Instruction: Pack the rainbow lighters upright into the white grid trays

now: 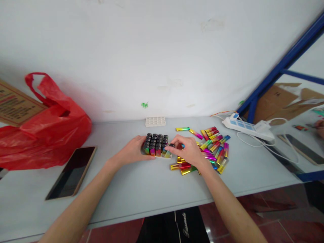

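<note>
Upright lighters (pixel 158 147) with black tops and shiny multicoloured bodies stand in close rows in a white tray (pixel 159 156). My left hand (pixel 135 148) grips the left end of this block, thumb along the near side and fingers behind. At the right end, my right hand (pixel 186 148) pinches one lighter (pixel 167 154), held almost upright beside the last row. Whether its base rests in the tray is hard to see. Several loose lighters (pixel 215 147) in metallic gold, red, green, purple and blue lie in a pile right of and partly under my right hand.
A second white tray with a grid of slots (pixel 155 122) lies by the wall. To the left are a phone (pixel 72 172), a red plastic bag (pixel 60 135) and a cardboard box (pixel 19 104). A power strip (pixel 248 126) with cables and a blue metal frame (pixel 280 67) stand right.
</note>
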Demonstrator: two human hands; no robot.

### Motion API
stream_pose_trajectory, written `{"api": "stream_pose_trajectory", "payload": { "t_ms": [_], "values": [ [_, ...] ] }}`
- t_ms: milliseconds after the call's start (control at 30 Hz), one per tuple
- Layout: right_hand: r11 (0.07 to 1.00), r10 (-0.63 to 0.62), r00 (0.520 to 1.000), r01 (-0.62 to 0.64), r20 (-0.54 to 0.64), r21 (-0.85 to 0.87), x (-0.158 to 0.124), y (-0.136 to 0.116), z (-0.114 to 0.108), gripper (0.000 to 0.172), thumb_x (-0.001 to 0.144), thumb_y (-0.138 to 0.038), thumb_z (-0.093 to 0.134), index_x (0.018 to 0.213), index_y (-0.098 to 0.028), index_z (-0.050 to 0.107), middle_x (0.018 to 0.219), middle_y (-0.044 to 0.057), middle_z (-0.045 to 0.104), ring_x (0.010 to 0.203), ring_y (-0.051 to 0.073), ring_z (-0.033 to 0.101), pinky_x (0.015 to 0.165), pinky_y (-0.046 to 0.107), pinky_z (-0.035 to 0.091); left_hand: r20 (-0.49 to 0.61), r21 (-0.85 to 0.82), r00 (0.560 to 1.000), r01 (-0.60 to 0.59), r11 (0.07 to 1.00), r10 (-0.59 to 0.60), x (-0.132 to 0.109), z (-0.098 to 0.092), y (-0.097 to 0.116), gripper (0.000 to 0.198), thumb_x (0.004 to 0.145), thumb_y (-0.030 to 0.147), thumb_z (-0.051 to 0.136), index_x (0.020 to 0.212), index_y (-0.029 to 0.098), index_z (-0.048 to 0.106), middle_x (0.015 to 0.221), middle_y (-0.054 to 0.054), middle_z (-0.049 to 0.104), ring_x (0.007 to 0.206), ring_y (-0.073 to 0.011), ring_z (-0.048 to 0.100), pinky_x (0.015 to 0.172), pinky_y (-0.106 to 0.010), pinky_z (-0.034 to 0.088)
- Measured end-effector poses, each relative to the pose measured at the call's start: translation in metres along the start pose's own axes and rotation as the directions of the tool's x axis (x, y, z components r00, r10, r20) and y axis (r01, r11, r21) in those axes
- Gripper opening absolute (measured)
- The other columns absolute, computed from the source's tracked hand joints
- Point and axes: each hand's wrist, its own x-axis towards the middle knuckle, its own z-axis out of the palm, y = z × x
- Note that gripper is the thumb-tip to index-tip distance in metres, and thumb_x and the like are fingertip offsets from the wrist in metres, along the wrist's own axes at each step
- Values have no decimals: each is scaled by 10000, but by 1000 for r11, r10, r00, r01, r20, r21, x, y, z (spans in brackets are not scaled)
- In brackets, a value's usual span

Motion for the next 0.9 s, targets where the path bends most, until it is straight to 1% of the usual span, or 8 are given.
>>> {"api": "stream_pose_trajectory", "payload": {
  "t_ms": [200, 333, 400, 533, 600, 700, 800, 900],
  "values": [
    [995, 44, 993, -34, 108, -91, -2, 0, 4, 309, 922, -459, 863, 855, -225, 673, 701, -31, 713, 619, 138, 606, 632, 256, 397, 5, 4, 1000, -13, 1000, 13, 0, -1, 1, 701, 725, 678, 879, 1178, 179, 688, 1105, -123, 767, 1011, -341, 718, 902, -441, 560],
    [993, 31, 986, -12, 164, -114, -1, 0, 3, 306, 934, -487, 850, 881, -222, 706, 754, -16, 745, 652, 142, 628, 652, 252, 405, 20, 14, 1000, 9, 1000, -9, 0, -1, 0, 703, 727, 706, 866, 1154, 177, 686, 1092, -122, 760, 1009, -346, 716, 893, -447, 562],
    [986, 47, 982, -16, 183, -166, 0, -2, 5, 319, 929, -504, 854, 894, -218, 715, 759, -12, 753, 652, 145, 634, 652, 255, 391, 15, 12, 1000, 12, 1000, -12, 0, -1, 1, 709, 719, 712, 868, 1157, 185, 687, 1096, -115, 761, 1015, -347, 719, 891, -444, 564],
    [919, 96, 980, -21, 172, -394, 3, -7, 15, 398, 911, -582, 848, 892, -205, 721, 780, 21, 775, 678, 173, 656, 630, 284, 295, 8, 5, 1000, 14, 1000, -14, 1, -1, 3, 691, 701, 681, 882, 1150, 190, 695, 1100, -114, 766, 1030, -347, 721, 907, -446, 565],
    [888, 124, 977, -32, 171, -458, 5, -9, 19, 438, 918, -636, 817, 898, -208, 727, 783, 26, 783, 691, 183, 669, 624, 294, 257, 5, 2, 1000, 22, 1000, -22, 1, -2, 3, 688, 690, 675, 883, 1138, 185, 702, 1100, -122, 768, 1037, -349, 720, 917, -455, 567],
    [875, 155, 973, -53, 173, -482, 6, -11, 23, 475, 939, -690, 762, 906, -217, 738, 784, 22, 790, 699, 186, 681, 627, 295, 255, 4, 9, 999, 39, 999, -39, 1, -2, 4, 689, 673, 681, 882, 1112, 181, 705, 1089, -130, 767, 1036, -358, 719, 914, -466, 571],
    [868, 150, 977, -55, 155, -494, 5, -12, 27, 526, 945, -737, 720, 875, -216, 735, 797, 33, 794, 692, 186, 676, 631, 296, 279, -1, 14, 1000, 31, 999, -31, 0, -1, 3, 657, 682, 681, 870, 1076, 185, 696, 1071, -127, 763, 1014, -356, 721, 905, -463, 567],
    [895, 140, 985, -83, 100, -438, 4, -8, 23, 581, 908, -788, 720, 805, -215, 712, 719, 19, 751, 649, 173, 645, 635, 292, 331, -5, 17, 1000, 12, 1000, -12, 1, -1, 2, 636, 692, 699, 858, 1060, 206, 693, 1060, -106, 764, 1000, -348, 721, 896, -448, 566]
  ]
}}
